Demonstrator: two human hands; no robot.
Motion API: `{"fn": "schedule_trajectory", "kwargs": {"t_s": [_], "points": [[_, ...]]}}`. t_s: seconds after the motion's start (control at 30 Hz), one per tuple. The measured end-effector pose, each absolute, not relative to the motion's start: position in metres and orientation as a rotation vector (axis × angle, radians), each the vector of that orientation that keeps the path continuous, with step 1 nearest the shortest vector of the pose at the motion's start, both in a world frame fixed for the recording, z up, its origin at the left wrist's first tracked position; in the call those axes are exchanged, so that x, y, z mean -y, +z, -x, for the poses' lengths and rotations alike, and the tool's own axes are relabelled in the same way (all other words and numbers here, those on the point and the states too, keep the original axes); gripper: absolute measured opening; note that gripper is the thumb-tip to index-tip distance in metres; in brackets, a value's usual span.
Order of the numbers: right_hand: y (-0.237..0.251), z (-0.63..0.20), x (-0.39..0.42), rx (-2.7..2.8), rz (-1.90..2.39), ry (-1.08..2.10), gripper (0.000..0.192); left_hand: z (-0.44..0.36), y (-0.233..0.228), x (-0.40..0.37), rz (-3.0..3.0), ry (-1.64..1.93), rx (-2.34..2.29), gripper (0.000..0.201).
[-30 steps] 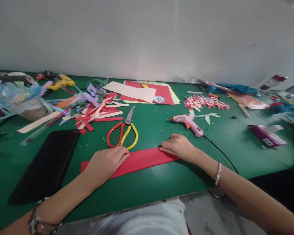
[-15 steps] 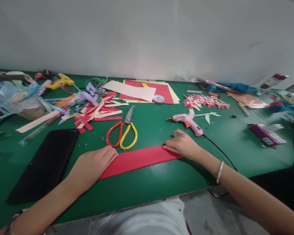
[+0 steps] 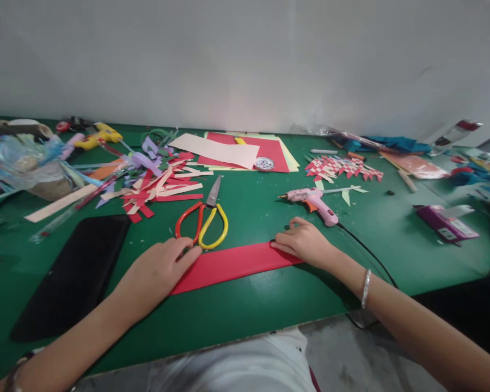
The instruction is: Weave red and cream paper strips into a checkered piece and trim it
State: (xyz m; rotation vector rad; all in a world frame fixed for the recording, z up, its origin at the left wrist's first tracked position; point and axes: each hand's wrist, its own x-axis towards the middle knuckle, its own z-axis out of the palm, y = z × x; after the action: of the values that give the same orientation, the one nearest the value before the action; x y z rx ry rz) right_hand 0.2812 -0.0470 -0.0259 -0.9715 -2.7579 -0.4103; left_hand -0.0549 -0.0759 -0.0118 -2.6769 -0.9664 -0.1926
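Observation:
A folded red paper strip lies slanted near the front of the green table. My left hand rests over its left end, thumb on the paper and the fingers spread a little away from it, close to the scissors' orange handle. Whether those fingertips touch the handle I cannot make out. At the strip's right end, my right hand has its fingers closed on the paper. Just beyond the strip lie the scissors, blades pointing away, with one orange and one yellow handle.
A pink glue gun with a trailing cord lies beyond my right hand. Cut paper strips are heaped at the left behind the scissors, near a black case. Paper sheets and a woven checkered paper piece lie farther back.
My left hand's fingers have spread apart and shifted slightly right, toward the scissors' handles. My right hand and the red paper strip have stayed nearly still.

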Motion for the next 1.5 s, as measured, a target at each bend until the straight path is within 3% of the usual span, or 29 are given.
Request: {"fn": "schedule_trajectory", "kwargs": {"t_s": [0.2, 0.5, 0.67, 0.87, 1.1, 1.27, 1.37, 1.5], "points": [[-0.024, -0.28, 0.047, 2.759, 0.933, -0.423, 0.049, 0.052, -0.004, 0.074, 2.966, 0.016, 0.477, 0.063], [-0.025, -0.281, 0.047, 2.764, 0.936, -0.412, 0.047, 0.074, -0.016, 0.097, 3.105, 0.09, 0.835, 0.081], [-0.025, -0.281, 0.047, 2.78, 0.944, -0.4, 0.05, 0.092, -0.012, 0.114, 3.09, -0.103, 0.907, 0.065], [-0.023, -0.28, 0.047, 2.754, 0.893, -0.405, 0.048, 0.105, -0.004, 0.124, 2.958, -0.14, 0.885, 0.075], [-0.021, -0.28, 0.049, 2.789, 0.87, -0.464, 0.042, 0.148, 0.001, 0.127, 2.924, -0.159, 0.87, 0.053], [-0.011, -0.275, 0.053, 2.879, 0.964, -0.469, 0.032, 0.127, 0.008, 0.125, 2.883, -0.224, 1.033, 0.027], [-0.005, -0.272, 0.053, 2.916, 1.061, -0.379, 0.028, 0.1, 0.003, 0.123, 2.891, -0.119, 1.098, 0.034], [-0.003, -0.271, 0.052, 2.929, 1.144, -0.289, 0.027, 0.086, -0.005, 0.122, 2.919, 0.006, 1.046, 0.071]]}}
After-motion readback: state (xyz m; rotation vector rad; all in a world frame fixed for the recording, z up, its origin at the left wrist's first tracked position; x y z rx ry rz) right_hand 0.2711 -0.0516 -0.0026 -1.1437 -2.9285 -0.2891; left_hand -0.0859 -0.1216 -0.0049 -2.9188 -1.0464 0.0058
